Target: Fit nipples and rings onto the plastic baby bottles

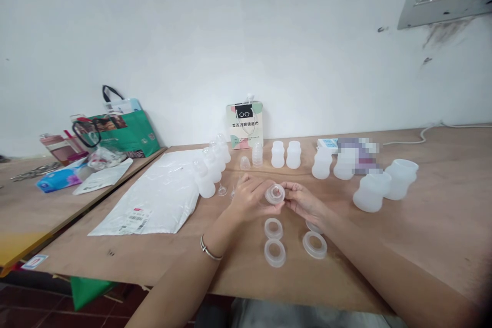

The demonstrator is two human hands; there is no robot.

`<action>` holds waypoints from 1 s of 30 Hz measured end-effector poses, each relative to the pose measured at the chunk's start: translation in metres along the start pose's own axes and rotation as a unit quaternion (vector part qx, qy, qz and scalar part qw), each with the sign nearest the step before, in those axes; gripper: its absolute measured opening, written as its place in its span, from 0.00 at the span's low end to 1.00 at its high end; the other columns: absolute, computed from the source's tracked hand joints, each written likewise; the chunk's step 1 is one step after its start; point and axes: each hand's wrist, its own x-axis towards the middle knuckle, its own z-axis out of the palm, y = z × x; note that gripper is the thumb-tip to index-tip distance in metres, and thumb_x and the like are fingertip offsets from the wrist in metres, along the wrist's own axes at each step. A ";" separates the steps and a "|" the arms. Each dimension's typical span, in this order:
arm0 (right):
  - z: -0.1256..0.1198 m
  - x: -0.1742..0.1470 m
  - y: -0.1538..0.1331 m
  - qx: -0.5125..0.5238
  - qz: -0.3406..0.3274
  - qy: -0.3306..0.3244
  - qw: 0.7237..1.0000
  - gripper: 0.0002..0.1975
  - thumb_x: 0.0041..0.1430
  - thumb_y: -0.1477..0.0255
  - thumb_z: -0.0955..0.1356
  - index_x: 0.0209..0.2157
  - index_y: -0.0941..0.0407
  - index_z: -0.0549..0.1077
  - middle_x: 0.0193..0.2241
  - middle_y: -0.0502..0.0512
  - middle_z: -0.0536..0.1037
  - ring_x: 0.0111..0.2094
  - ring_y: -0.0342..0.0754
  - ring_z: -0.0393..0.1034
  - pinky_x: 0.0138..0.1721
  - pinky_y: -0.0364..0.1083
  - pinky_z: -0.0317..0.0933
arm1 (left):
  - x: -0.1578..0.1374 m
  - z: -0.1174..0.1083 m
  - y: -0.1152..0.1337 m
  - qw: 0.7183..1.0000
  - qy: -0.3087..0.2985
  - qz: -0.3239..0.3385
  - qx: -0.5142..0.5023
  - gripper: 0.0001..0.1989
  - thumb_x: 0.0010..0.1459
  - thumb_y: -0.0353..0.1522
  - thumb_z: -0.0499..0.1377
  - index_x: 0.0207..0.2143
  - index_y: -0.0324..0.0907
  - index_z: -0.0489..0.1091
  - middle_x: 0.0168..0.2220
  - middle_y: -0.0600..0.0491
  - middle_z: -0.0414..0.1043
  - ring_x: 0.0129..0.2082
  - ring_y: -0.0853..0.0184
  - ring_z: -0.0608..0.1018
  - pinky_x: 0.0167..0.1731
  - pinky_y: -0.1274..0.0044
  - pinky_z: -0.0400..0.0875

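My left hand (251, 197) is closed round a translucent baby bottle collar (269, 201), its open underside turned toward me. Something clear, perhaps a nipple, shows inside the ring. The fingertips of my right hand (303, 202) pinch the collar's right edge. Below my hands lie loose collar rings: one (273, 228) with another ring (274, 253) nearer me, and a ring (314, 244) to the right. A further ring (313, 226) is partly hidden by my right wrist. Just left of my left hand stands a small clear nipple (222, 191).
Assembled bottles (205, 184) form a row at left beside a white mailing bag (154, 189). Several frosted bottle bodies (293, 155) stand behind and at right, including an open bottle (371, 192). Clear caps (257, 155) stand before a paper bag (246, 128).
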 end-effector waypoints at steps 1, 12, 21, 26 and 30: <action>0.001 0.000 -0.002 -0.005 -0.008 0.000 1.000 0.11 0.36 0.70 0.74 0.23 0.59 0.71 0.21 0.48 0.71 0.25 0.40 0.64 0.33 0.42 0.59 | 0.001 0.000 -0.002 1.000 0.002 -0.011 -0.002 0.12 0.46 0.38 0.57 0.33 0.42 0.68 0.26 0.55 0.74 0.24 0.70 0.73 0.29 0.75 0.57; 0.003 -0.009 -0.019 -0.384 -0.221 0.141 0.886 0.06 0.52 0.69 0.64 0.28 0.55 0.70 0.26 0.51 0.75 0.29 0.45 0.68 0.32 0.45 0.60 | -0.002 0.008 -0.007 0.970 -0.135 -0.175 -0.103 0.16 0.45 0.37 0.59 0.37 0.42 0.62 0.33 0.53 0.71 0.33 0.66 0.73 0.35 0.73 0.64; -0.002 -0.011 -0.015 -0.492 -0.348 0.164 0.781 0.15 0.55 0.66 0.63 0.45 0.52 0.65 0.39 0.54 0.73 0.39 0.48 0.67 0.43 0.50 0.61 | -0.003 0.007 -0.005 0.941 -0.228 -0.210 -0.133 0.16 0.50 0.35 0.56 0.42 0.43 0.61 0.41 0.50 0.69 0.42 0.61 0.71 0.41 0.70 0.62; -0.050 0.013 -0.020 -0.484 -0.357 0.420 0.679 0.31 0.51 0.64 0.64 0.54 0.59 0.51 0.52 0.67 0.57 0.54 0.58 0.52 0.52 0.59 0.49 | -0.003 0.007 -0.007 0.940 -0.201 -0.237 -0.139 0.16 0.49 0.36 0.57 0.41 0.43 0.62 0.41 0.51 0.70 0.42 0.61 0.71 0.41 0.70 0.62; -0.081 0.032 -0.017 -0.503 -0.321 0.446 0.667 0.35 0.49 0.66 0.65 0.54 0.65 0.47 0.52 0.75 0.54 0.55 0.65 0.48 0.53 0.63 0.44 | -0.002 0.007 -0.006 0.947 -0.186 -0.225 -0.134 0.16 0.49 0.36 0.58 0.41 0.42 0.62 0.40 0.51 0.71 0.42 0.61 0.71 0.41 0.69 0.61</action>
